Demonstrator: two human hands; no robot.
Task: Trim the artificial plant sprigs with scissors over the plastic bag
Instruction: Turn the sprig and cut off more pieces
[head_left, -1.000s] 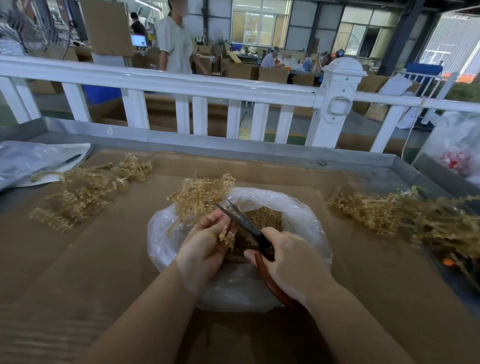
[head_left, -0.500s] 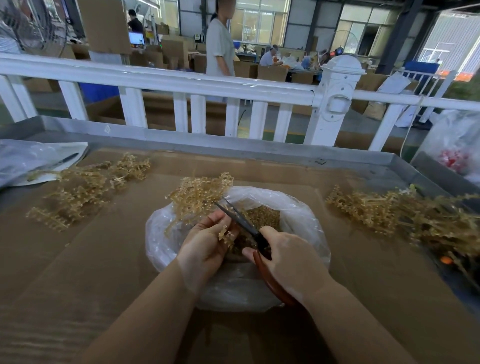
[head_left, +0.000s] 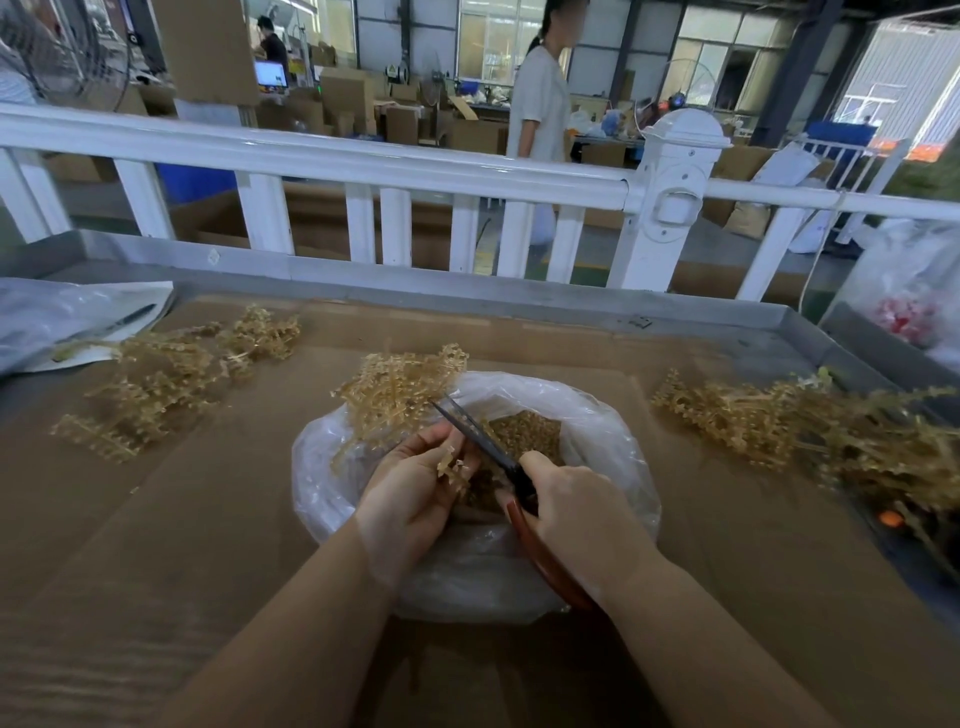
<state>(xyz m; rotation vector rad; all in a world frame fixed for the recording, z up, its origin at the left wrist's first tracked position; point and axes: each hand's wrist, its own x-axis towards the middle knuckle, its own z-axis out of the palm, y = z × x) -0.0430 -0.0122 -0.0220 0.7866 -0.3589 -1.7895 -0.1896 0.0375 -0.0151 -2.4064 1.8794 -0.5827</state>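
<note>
Pinching sprig (head_left: 400, 389) w/ left hand (head_left: 410, 493) | right hand (head_left: 576, 514) gripping scissors (head_left: 483, 441) | over bag (head_left: 613, 447)

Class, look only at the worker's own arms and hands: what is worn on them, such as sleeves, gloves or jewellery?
Nothing visible. The left hand and right hand are bare, with no gloves, rings or watch in sight. Both forearms are uncovered to the frame edge, so no sleeve shows.

dim foreground; bright rear windows (head_left: 498, 36); fisheye-bent edges; soft focus
</note>
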